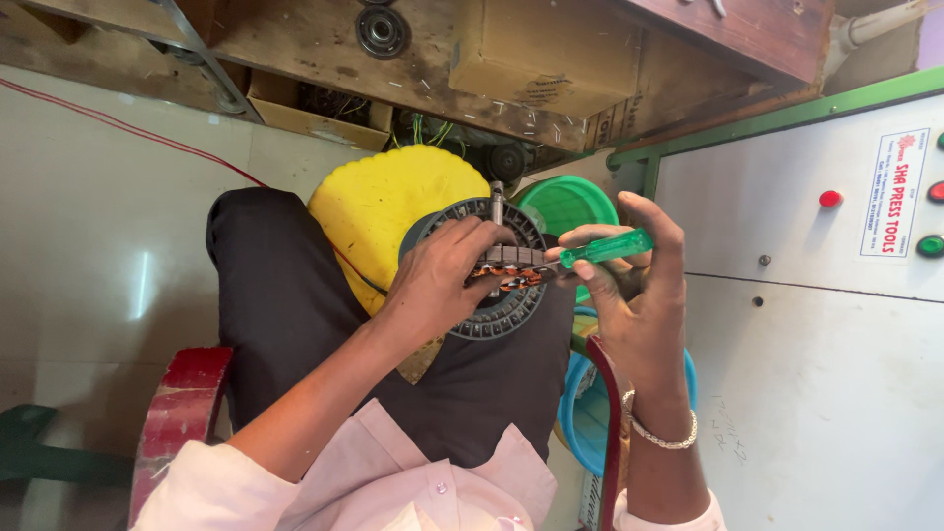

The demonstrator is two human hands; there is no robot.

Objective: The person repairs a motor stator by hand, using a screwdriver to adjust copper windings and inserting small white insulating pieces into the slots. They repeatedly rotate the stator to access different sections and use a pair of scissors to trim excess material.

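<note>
Seated worker, round motor stator on lap, screwdriver tip at the windings.

Yellow tub (388, 211) lies at 10 o'clock of the stator (492, 270), green lid (565, 202) at 1 o'clock. The stator rests on the dark trouser lap (285, 295), unclamped. Left hand (442, 280) is curled over its rim, fingers pressed on the copper coils (511, 278). Right hand (629, 285) pinches the green-handled screwdriver (602, 248) between thumb and fingers, tip entering from 3 o'clock. Risks, as judged: the tip could slip and nick wire insulation or jab the left fingers just beside it; the stator could roll off the lap.
</note>
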